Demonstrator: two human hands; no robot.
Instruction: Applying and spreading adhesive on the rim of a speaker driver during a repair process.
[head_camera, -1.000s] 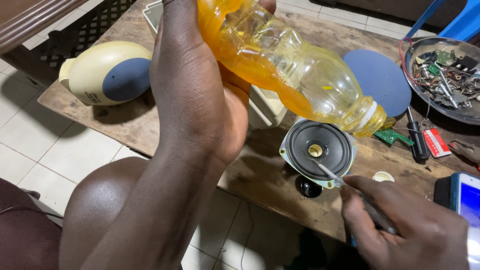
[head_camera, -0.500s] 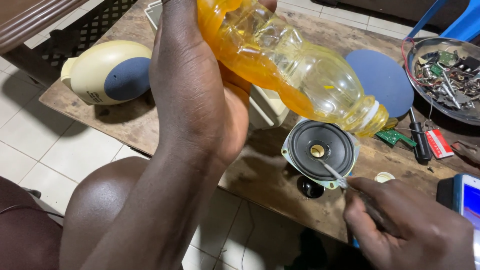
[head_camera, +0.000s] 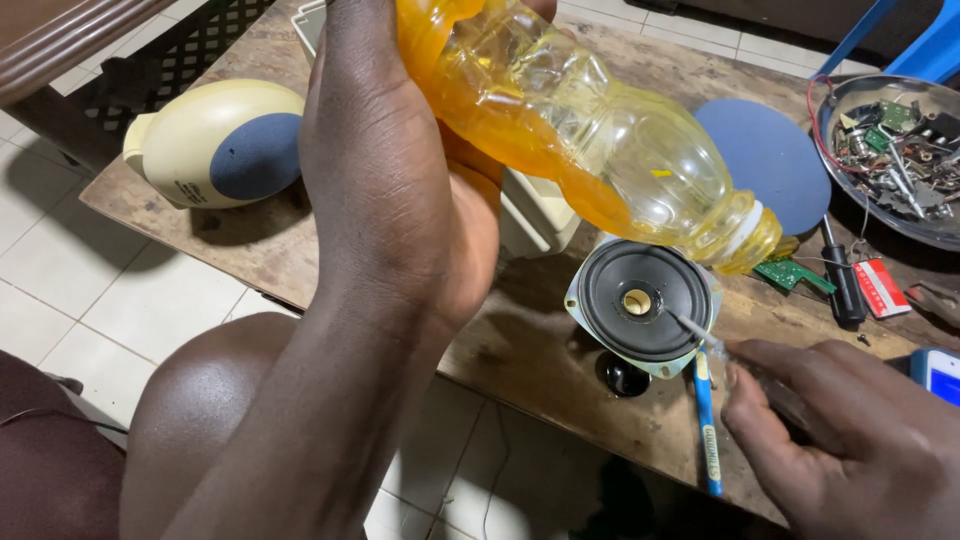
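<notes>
Left hand (head_camera: 400, 180) is wrapped tight around the fat end of a clear plastic bottle (head_camera: 590, 140) with orange liquid in it, fingers curled right round, no gap. The bottle is tipped over, neck pointing down to the right, and its mouth sits just above the rim of a small speaker (head_camera: 640, 300) lying cone-up on the wooden table (head_camera: 530, 350).

Right hand (head_camera: 850, 440) is low on the right, closed in a pinch on a thin stick-like tool (head_camera: 695, 328). Its pale tip touches the black cone just right of the brass centre. Can't tell exactly what the tool is, the hand hides most of it.

A blue pen (head_camera: 706, 425) lies just below the speaker. Cream and blue speaker box (head_camera: 215, 145) sits far left, a blue disc (head_camera: 765, 160) behind the bottle, and a metal bowl (head_camera: 835, 100) of electronic scraps is over on the right.
</notes>
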